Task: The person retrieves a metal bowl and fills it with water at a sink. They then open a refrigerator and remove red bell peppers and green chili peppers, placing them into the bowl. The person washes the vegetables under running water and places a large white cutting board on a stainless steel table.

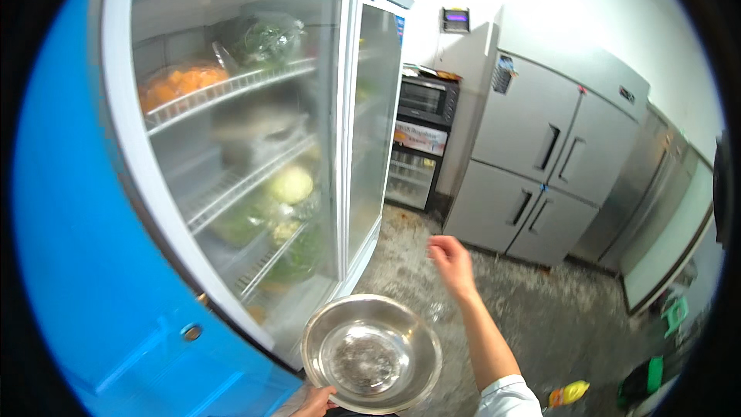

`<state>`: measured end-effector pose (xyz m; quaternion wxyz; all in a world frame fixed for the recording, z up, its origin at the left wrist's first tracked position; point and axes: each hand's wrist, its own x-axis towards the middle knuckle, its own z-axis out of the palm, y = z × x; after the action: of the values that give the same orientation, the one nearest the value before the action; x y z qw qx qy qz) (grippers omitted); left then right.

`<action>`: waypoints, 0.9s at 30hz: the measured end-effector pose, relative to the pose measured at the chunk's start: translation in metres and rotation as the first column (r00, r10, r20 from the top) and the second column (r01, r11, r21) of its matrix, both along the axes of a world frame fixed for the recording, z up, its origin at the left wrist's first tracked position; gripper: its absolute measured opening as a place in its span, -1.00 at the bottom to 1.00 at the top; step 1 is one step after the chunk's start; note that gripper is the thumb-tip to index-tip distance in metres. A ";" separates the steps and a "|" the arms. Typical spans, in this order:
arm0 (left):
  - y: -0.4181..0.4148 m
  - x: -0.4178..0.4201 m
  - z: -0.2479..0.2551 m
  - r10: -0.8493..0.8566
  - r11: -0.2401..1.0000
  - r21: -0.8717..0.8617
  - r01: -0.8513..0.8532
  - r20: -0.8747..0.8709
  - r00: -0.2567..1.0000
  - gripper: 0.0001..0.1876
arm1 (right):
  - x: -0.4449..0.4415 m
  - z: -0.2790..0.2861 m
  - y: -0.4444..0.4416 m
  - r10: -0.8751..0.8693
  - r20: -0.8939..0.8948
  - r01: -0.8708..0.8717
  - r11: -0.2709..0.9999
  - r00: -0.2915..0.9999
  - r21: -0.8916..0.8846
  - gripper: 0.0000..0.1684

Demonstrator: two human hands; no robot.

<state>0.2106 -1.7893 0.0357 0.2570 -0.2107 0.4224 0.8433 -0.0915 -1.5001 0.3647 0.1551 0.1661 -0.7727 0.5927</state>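
My left hand (pixel 318 401) grips the near-left rim of a round stainless steel basin (pixel 426 359). The bottom of the basin shows with nothing lying in it. Out in front, my right hand (pixel 452 265) is raised over the floor with bent fingers, touching nothing that I can see. Its fingertips are blurred and partly hidden. To its left stands a glass-door display fridge (pixel 345 127), both doors closed. Through the misted glass I see orange produce (pixel 184 82), bagged greens (pixel 272 37), a pale round vegetable (pixel 292 184) and a cauliflower (pixel 285 231) on wire shelves.
A blue door (pixel 63 214) fills the left side. Beyond the display fridge are a countertop oven (pixel 422 98) and a small glass-front cabinet (pixel 410 178). A grey four-door refrigerator (pixel 524 145) stands at the wall. A yellow bottle (pixel 570 394) and a green stool (pixel 675 317) are at the right.
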 end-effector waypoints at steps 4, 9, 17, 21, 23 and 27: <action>0.042 -0.124 -0.062 -0.146 0.955 -0.297 0.024 -0.396 0.907 -0.72 | -0.102 0.063 -0.085 0.409 -0.146 -0.286 0.812 0.901 0.509 -0.68; 0.117 -0.243 0.023 0.358 0.932 -0.190 -0.309 0.341 0.869 -0.63 | -0.249 0.073 -0.112 0.453 -0.206 -0.343 0.844 0.868 0.412 -0.31; 0.171 -0.298 0.065 0.605 0.796 -0.268 -0.543 0.304 0.736 -0.64 | -0.376 0.015 -0.222 0.522 -0.106 -0.513 0.852 0.846 0.100 -0.51; 0.227 -0.313 0.069 0.793 0.608 -0.376 -0.699 0.253 0.554 -0.67 | -0.357 0.020 -0.210 0.658 -0.072 -0.660 0.751 0.749 0.000 -0.53; 0.257 -0.319 0.074 0.844 0.535 -0.426 -0.729 0.233 0.483 -0.68 | -0.369 0.020 -0.194 0.699 -0.016 -0.699 0.715 0.715 -0.024 -0.53; 0.308 -0.303 0.090 0.920 0.392 -0.508 -0.767 0.199 0.338 -0.71 | -0.356 0.008 -0.123 0.790 -0.045 -0.790 0.613 0.612 0.025 -0.45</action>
<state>-0.0926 -1.4815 0.1261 -0.1746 -0.6293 0.3067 0.6924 -0.4478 -1.6234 0.3728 -0.1018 0.5042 -0.6173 0.5952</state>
